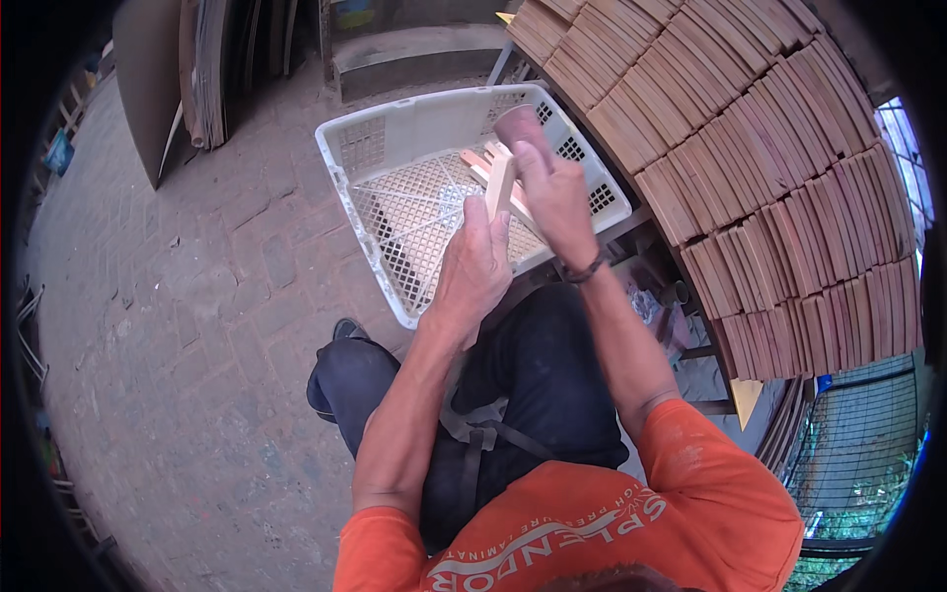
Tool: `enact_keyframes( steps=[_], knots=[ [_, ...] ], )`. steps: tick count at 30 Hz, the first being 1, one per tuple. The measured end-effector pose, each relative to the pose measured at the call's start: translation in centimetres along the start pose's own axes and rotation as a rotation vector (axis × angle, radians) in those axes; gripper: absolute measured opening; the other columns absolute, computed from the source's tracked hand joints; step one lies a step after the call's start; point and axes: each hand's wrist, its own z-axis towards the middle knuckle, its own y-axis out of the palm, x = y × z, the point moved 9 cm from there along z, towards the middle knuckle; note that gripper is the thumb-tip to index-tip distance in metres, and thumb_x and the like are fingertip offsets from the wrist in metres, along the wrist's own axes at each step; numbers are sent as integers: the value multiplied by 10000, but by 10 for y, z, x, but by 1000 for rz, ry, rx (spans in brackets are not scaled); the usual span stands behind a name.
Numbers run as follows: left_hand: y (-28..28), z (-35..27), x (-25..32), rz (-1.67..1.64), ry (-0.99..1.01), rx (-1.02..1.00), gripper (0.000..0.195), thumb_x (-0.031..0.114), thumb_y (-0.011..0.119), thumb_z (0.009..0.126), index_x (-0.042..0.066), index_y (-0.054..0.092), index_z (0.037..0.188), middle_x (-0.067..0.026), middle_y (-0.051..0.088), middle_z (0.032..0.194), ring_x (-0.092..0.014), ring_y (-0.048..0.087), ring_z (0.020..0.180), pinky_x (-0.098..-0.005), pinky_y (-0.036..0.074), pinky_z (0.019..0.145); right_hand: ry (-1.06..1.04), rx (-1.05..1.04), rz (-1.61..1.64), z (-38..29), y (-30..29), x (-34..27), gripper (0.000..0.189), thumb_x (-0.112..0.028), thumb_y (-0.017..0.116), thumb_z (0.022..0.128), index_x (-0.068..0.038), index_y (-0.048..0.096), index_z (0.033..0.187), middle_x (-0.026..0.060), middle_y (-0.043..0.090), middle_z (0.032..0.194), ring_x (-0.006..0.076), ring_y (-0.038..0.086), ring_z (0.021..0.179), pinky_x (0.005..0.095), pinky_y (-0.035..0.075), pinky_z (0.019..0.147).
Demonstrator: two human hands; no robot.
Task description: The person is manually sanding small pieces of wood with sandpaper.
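Note:
My left hand point(477, 251) grips the lower end of a short pale wooden strip point(500, 181), which points up and away from me. In my right hand point(555, 192) is a curled reddish-brown sheet, apparently sandpaper point(519, 124), held right beside the strip's upper end. Whether the sheet touches the wood is hard to tell. Both hands are above a white plastic crate point(429, 118) with a lattice bottom. Inside it, several wooden strips point(473, 161), some pinkish, lie toward the right side, partly hidden by my hands.
Rows of stacked wooden slats point(769, 148) fill a table close on my right. Large sheets point(148, 89) lean upright at the far left, near a concrete step point(429, 59). The floor is brick paving point(222, 281). My knees point(547, 333) are just below the crate's near edge.

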Motion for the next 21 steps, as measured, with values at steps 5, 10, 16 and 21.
enact_keyframes(
  steps=[5, 10, 16, 21],
  knots=[
    [-13, 5, 9, -564, -100, 1, 263, 290, 463, 1088, 29, 500, 1097, -47, 564, 833, -109, 552, 710, -282, 484, 644, 1, 109, 87, 1, -49, 19, 351, -267, 590, 1018, 61, 709, 1047, 2, 657, 825, 67, 546, 730, 242, 450, 650],
    [-10, 3, 3, -792, -179, -82, 363, 390, 415, 1096, 49, 537, 1075, -13, 550, 841, -76, 518, 674, -231, 477, 622, -281, -42, 167, -39, -21, -55, 417, -52, 524, 1015, 19, 532, 1425, 183, 702, 1186, 161, 662, 964, 300, 516, 881],
    [-6, 3, -4, -354, -159, -4, 451, 451, 359, 1102, 39, 530, 1035, -15, 500, 684, -84, 488, 623, -263, 405, 554, -288, -161, 42, -15, 20, -55, 401, -52, 564, 997, -24, 571, 1397, 208, 662, 1204, 243, 692, 1038, 335, 531, 849],
    [-20, 2, -2, -170, -99, 59, 440, 413, 383, 1096, 2, 526, 1030, -137, 539, 723, -219, 558, 674, -365, 435, 619, -477, -61, -82, -37, 20, -65, 362, -39, 589, 974, -11, 605, 1334, 228, 655, 1202, 349, 678, 1042, 381, 537, 865]
  ],
)
